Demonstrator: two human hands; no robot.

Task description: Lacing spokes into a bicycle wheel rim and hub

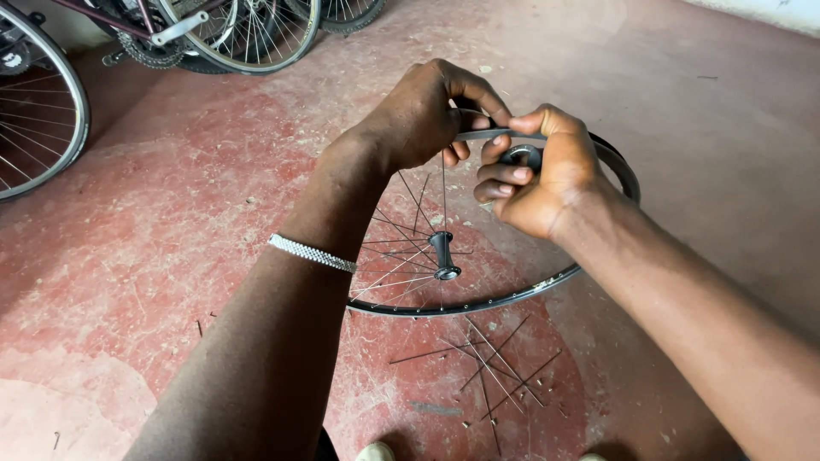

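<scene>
Centre frame: left hand (423,115) and right hand (538,171) both grasp top of bicycle rim (478,303), part-laced to hub (444,254); loose spokes (491,367) remain on red floor (171,213) below.

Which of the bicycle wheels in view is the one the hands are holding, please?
The partly spoked wheel at centre, gripped at its top rim by the left hand and right hand. Loose spokes lie below it; the other wheels stand untouched at upper left.

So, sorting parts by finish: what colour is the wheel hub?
Black, with a shiny flange; the hub shows best in the head view.
</scene>
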